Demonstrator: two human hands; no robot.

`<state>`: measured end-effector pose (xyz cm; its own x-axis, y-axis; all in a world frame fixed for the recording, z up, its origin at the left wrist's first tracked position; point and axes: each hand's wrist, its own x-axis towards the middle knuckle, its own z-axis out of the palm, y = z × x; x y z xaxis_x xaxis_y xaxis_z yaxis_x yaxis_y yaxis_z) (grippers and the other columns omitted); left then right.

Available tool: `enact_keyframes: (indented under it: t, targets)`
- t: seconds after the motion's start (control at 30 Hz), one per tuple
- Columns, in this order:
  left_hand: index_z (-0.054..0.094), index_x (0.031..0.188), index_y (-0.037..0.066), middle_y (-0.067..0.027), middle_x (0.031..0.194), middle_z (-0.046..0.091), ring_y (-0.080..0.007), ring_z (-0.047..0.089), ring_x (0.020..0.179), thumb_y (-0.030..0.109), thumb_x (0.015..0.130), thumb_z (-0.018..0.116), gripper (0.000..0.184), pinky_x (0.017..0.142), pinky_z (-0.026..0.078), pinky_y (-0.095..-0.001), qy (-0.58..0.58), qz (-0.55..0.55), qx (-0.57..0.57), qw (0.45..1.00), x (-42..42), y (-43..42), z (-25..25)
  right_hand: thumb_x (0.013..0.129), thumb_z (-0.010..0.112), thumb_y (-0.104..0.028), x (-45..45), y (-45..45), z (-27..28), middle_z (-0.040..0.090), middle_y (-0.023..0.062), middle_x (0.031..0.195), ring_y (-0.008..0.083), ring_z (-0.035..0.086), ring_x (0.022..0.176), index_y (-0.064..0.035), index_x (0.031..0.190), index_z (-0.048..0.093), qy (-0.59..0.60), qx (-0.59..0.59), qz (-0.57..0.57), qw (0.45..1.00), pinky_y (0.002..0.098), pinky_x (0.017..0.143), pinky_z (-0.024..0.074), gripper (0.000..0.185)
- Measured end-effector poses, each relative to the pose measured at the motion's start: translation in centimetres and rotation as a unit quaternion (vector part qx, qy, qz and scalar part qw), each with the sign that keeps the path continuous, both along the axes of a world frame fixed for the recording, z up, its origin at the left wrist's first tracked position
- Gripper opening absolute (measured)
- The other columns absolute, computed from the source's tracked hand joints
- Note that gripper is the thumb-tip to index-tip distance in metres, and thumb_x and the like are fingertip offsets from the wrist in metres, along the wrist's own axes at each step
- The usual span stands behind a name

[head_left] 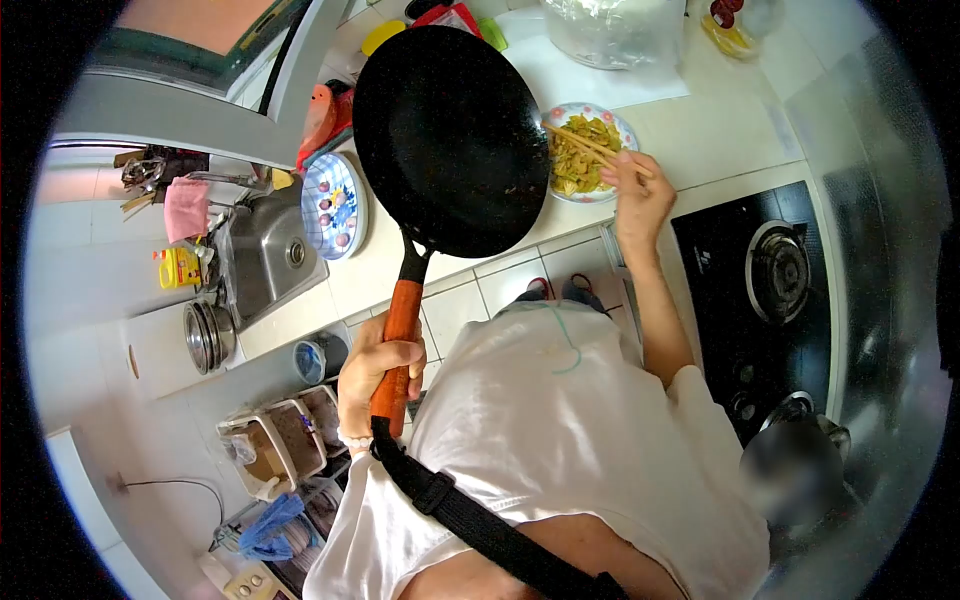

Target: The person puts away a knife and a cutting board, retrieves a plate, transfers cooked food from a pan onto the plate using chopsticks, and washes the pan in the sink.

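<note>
My left hand (pixel 380 365) is closed around the wooden handle of a black wok (pixel 450 140). The wok is held up above the counter, its dark inside facing me, with a few small bits clinging near the right side. In my right hand (pixel 640 190) is a pair of chopsticks (pixel 588 144), their tips close to the wok's right edge. Below them, a flower-rimmed plate (pixel 628 128) on the counter holds cooked yellow-green sliced food (pixel 582 165). The wok's edge is next to the plate; I cannot tell whether they touch.
Left of the wok stands a blue-and-white patterned plate (pixel 318 190), then a steel sink (pixel 265 255). To the right lies a black gas stove (pixel 740 270) with a pot (pixel 800 440) near me. A clear plastic bag (pixel 615 30) sits at the back. Metal bowls (pixel 205 335) are at far left.
</note>
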<state>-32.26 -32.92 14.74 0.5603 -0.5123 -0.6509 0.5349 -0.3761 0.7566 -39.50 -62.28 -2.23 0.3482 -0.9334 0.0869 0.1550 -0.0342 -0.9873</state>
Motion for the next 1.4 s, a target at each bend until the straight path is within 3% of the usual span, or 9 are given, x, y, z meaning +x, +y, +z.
enact_keyframes:
  t: [0.3,0.43,0.57,0.77,0.9,1.0,1.1,1.23,1.4]
  targets:
    - [0.049,0.085,-0.005,-0.0072,0.055,0.048,-0.0135,0.041,0.037,0.013,0.066,0.057,0.027,0.036,0.038,-0.0241,0.009,-0.001,-0.014,1.000,-0.4,0.3,0.5,0.091,0.057,-0.011,5.2,1.3,-0.7,0.066,0.0089,0.081,0.0143,0.064,0.072,0.0036,0.097,0.061,-0.122,-0.025,0.111,0.986,0.0262,0.067,0.0532,0.017]
    - [0.049,0.085,-0.005,-0.0071,0.055,0.048,-0.0138,0.041,0.037,0.013,0.066,0.057,0.027,0.036,0.038,-0.0239,-0.005,-0.009,-0.004,1.000,-0.3,0.5,0.2,0.089,0.058,-0.008,1.2,0.9,-0.1,0.067,0.0125,0.083,0.0175,0.066,0.072,0.0072,0.096,0.061,0.053,-0.034,0.038,0.997,0.0271,0.067,0.0546,0.017]
    - [0.049,0.086,-0.005,-0.0072,0.056,0.048,-0.0138,0.042,0.038,0.012,0.066,0.058,0.028,0.036,0.039,-0.0235,0.005,-0.002,-0.005,1.000,-0.3,0.7,-0.2,0.088,0.059,-0.012,0.6,1.9,1.4,0.066,0.0083,0.073,0.0125,0.062,0.069,0.0035,0.092,0.062,0.056,-0.074,-0.003,0.996,0.0252,0.064,0.0493,0.016]
    - [0.049,0.087,-0.005,-0.0073,0.056,0.048,-0.0136,0.042,0.038,0.012,0.066,0.059,0.028,0.035,0.039,-0.0233,0.006,-0.005,-0.017,1.000,-0.7,0.7,0.1,0.086,0.060,-0.010,5.1,2.8,0.1,0.066,0.0106,0.073,0.0166,0.063,0.066,0.0015,0.090,0.062,-0.088,-0.128,0.084,0.984,0.0266,0.061,0.0483,0.012]
    - [0.049,0.086,-0.005,-0.0071,0.056,0.048,-0.0136,0.042,0.037,0.012,0.067,0.058,0.027,0.035,0.039,-0.0233,0.010,-0.004,-0.017,1.000,-0.7,0.6,0.2,0.086,0.060,-0.011,2.9,2.2,0.1,0.063,0.0148,0.070,0.0210,0.062,0.062,-0.0001,0.088,0.063,0.066,-0.140,0.056,0.986,0.0315,0.058,0.0471,0.012]
    - [0.049,0.086,-0.004,-0.0071,0.056,0.048,-0.0136,0.042,0.037,0.011,0.067,0.059,0.027,0.035,0.039,-0.0233,0.015,0.003,-0.013,1.000,-0.7,0.8,0.0,0.088,0.060,-0.011,0.6,2.1,0.8,0.066,0.0087,0.071,0.0115,0.063,0.066,0.0032,0.092,0.063,0.120,-0.158,0.014,0.980,0.0241,0.059,0.0501,0.015]
    - [0.049,0.086,-0.004,-0.0072,0.056,0.048,-0.0135,0.042,0.037,0.011,0.067,0.059,0.027,0.035,0.039,-0.0232,0.015,0.006,-0.010,1.000,-0.7,0.6,0.0,0.086,0.060,-0.012,0.5,2.4,1.3,0.062,0.0126,0.067,0.0195,0.061,0.060,-0.0010,0.089,0.062,0.125,-0.185,-0.024,0.974,0.0302,0.056,0.0462,0.011]
    - [0.049,0.086,-0.004,-0.0071,0.056,0.048,-0.0133,0.042,0.037,0.011,0.067,0.059,0.027,0.035,0.039,-0.0230,0.006,0.003,-0.011,1.000,-0.7,0.7,0.2,0.085,0.062,-0.007,3.8,3.6,0.7,0.065,0.0104,0.072,0.0174,0.064,0.066,0.0003,0.089,0.062,-0.043,-0.164,0.081,0.982,0.0281,0.058,0.0481,0.009]
    - [0.049,0.085,-0.004,-0.0070,0.056,0.048,-0.0135,0.041,0.037,0.011,0.067,0.058,0.026,0.035,0.039,-0.0231,0.007,0.002,-0.020,1.000,-1.0,0.8,0.2,0.090,0.057,-0.006,4.3,3.7,-0.7,0.066,0.0109,0.084,0.0159,0.065,0.076,0.0062,0.097,0.061,-0.058,-0.110,0.144,0.982,0.0267,0.070,0.0542,0.015]
